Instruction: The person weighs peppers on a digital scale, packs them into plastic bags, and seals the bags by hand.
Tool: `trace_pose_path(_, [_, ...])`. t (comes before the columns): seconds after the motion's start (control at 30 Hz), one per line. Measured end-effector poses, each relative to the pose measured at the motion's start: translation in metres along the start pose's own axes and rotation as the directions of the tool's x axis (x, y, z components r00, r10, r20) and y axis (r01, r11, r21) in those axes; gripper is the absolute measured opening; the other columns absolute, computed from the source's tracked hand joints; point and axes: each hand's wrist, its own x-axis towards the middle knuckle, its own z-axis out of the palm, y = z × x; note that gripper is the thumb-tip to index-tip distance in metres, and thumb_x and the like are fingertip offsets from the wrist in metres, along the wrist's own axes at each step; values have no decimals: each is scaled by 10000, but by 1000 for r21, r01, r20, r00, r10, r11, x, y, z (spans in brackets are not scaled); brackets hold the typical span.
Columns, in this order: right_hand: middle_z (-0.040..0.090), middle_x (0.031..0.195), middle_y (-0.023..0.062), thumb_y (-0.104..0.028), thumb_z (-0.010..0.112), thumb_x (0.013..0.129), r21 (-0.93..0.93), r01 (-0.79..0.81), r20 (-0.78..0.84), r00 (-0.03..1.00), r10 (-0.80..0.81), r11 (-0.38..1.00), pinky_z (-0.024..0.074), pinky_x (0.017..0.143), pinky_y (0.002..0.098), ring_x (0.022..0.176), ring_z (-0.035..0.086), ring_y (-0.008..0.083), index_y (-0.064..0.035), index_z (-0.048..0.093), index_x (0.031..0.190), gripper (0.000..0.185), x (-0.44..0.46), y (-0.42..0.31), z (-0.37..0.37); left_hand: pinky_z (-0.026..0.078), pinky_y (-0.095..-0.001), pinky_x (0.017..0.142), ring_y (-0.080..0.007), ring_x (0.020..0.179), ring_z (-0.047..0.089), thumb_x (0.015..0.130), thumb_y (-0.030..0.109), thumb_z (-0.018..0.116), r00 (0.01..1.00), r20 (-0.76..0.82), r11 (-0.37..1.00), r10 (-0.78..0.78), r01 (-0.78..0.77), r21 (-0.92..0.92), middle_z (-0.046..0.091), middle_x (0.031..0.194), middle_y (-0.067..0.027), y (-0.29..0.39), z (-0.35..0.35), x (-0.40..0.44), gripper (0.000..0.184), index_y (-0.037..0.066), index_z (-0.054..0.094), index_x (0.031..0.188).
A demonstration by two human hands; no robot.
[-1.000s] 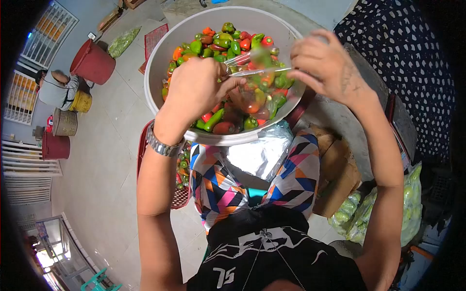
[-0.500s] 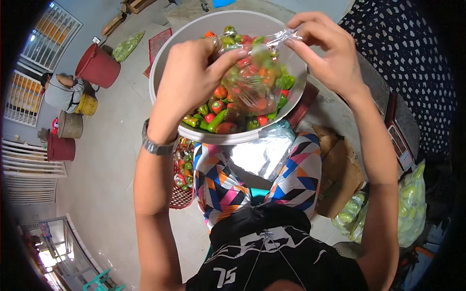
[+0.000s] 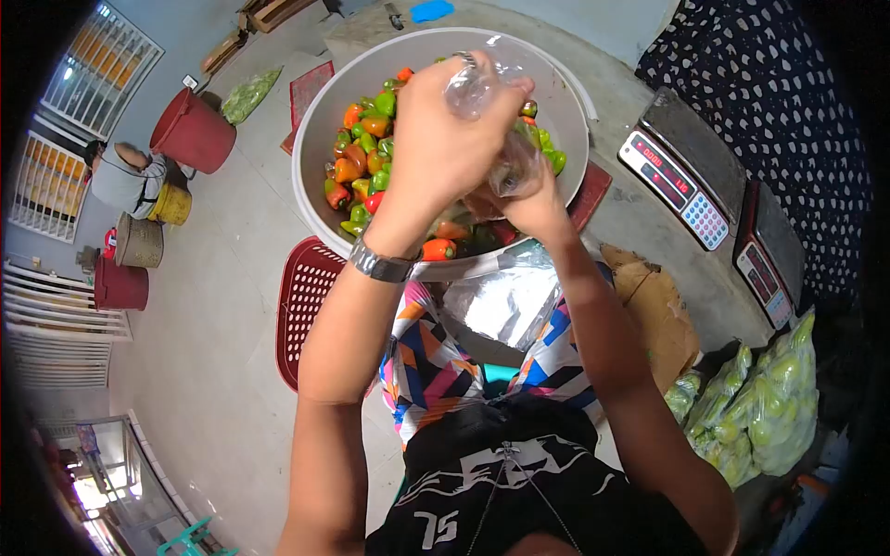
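Observation:
A clear plastic bag [image 3: 508,67] is bunched up over a large white tub [image 3: 309,199]. My left hand [image 3: 450,134], with a ring and a wristwatch [image 3: 385,263], is closed on the bag's upper part. Lower down and to the right, my right hand [image 3: 540,206] is wrapped round the bag's lower part, its fingers largely hidden behind the plastic. Red, orange and green peppers [image 3: 357,167] fill the tub below both hands. How much the bag contains is hard to make out.
Two digital scales [image 3: 675,190] [image 3: 766,278] stand on the right ledge. Bagged green vegetables [image 3: 783,398] lie lower right, beside torn cardboard [image 3: 658,315]. A red perforated basket [image 3: 301,315] is left of my legs. Beyond are buckets [image 3: 193,130] and a person [image 3: 130,181].
My right hand has come down and inward from the tub's upper right rim, under the bag. My left hand has shifted right and up. Another scale now shows at right.

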Motion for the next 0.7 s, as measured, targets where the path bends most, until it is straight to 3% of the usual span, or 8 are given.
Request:
trace_pose_path(0.1, [699,1183,108,-148,760,920,172,-6,-1,1000,7,985,516,966,359,1112,661,211,-20,583,1341,474,12,37,18,572,-248,654,-96,781,661,926,111,769,990,42,930,-132,138,-341,676,947,-33,3,-28,-8,217,28,645,1084])
trace_pose_path(0.2, [722,1007,71,-56,654,968,294,-50,109,994,18,955,546,871,316,967,686,189,-35,675,1175,208,19,51,15,596,-285,760,-165,963,684,854,117,837,980,-21,855,-198,162,-492,648,1207,-143,-22,-70,-21,772,14,408,1487])
trace_pose_path(0.3, [720,1011,82,-53,639,963,199,64,255,960,-115,978,548,847,325,960,692,199,-34,691,1089,138,22,34,14,588,-335,870,-197,1126,645,828,204,872,868,394,629,-302,492,-602,610,1292,-149,-94,-81,-46,843,13,409,1506])
trace_pose_path(0.37, [679,961,110,-75,671,903,133,233,210,943,-257,963,538,791,364,897,681,256,-24,689,1027,135,22,13,25,535,-378,988,-223,1205,605,800,303,895,618,708,607,-342,721,-336,583,1345,-135,-119,-64,-73,926,15,402,1528])
trace_pose_path(0.5, [630,964,135,-122,749,792,147,445,222,855,-468,883,525,778,378,877,658,296,0,688,1004,252,31,-4,29,463,-330,1027,-245,1144,609,728,303,932,638,653,533,-408,747,-397,672,1170,-70,-106,-28,-95,648,19,647,1237])
trace_pose_path(0.6, [662,1057,139,-105,786,731,197,371,315,853,-417,908,541,852,356,967,677,272,4,701,1052,350,33,-10,23,481,-349,891,-216,1010,614,652,284,955,713,581,794,-392,581,-178,679,1087,-81,-100,-30,-83,448,21,726,934])
trace_pose_path(0.67, [679,1055,122,-98,750,825,156,324,352,864,-359,933,537,877,343,978,681,260,-7,682,1114,310,31,-11,20,523,-333,896,-198,979,669,636,118,948,779,573,940,-252,338,-45,721,1016,-74,-88,-33,-74,420,15,731,979])
trace_pose_path(0.7, [688,1054,114,-94,732,872,135,303,369,868,-332,943,535,889,337,984,683,254,-13,673,1144,290,32,-15,19,529,-333,913,-194,983,682,658,85,942,727,599,895,-337,444,-35,735,1007,-67,-91,-28,-71,415,13,728,1007])
